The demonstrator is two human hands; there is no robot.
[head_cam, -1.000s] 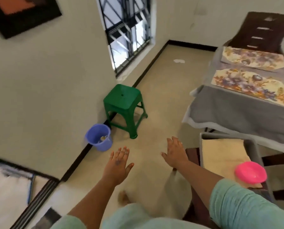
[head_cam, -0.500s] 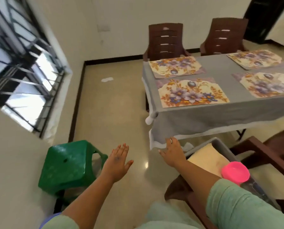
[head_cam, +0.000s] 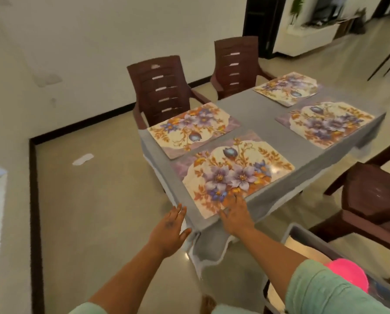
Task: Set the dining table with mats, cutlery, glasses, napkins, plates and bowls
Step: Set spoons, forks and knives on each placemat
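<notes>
— So, what's in the bin (head_cam: 302, 237) by your right arm?

— You've got a grey bin low on the right, beside the table (head_cam: 264, 114). A pink bowl (head_cam: 348, 276) sits in it, partly hidden by your sleeve (head_cam: 325, 293), with something pale and flat under it; you can't tell what that is.

— And the mats?

— Four floral mats lie flat on the grey cloth, purple flowers with orange leaves on cream. The near mat (head_cam: 232, 173) is at your corner, a second mat (head_cam: 193, 129) just beyond it by a brown chair (head_cam: 162, 91), and two more are further along. No cutlery, glasses or plates show on them.

— Your hands?

— Your right hand (head_cam: 236, 215) is spread flat, fingers open, resting on the near edge of the near mat and gripping nothing. Your left hand (head_cam: 170, 230) is open too, palm down, fingertips at the table's corner edge; whether it touches the cloth you can't tell. It is empty.
</notes>
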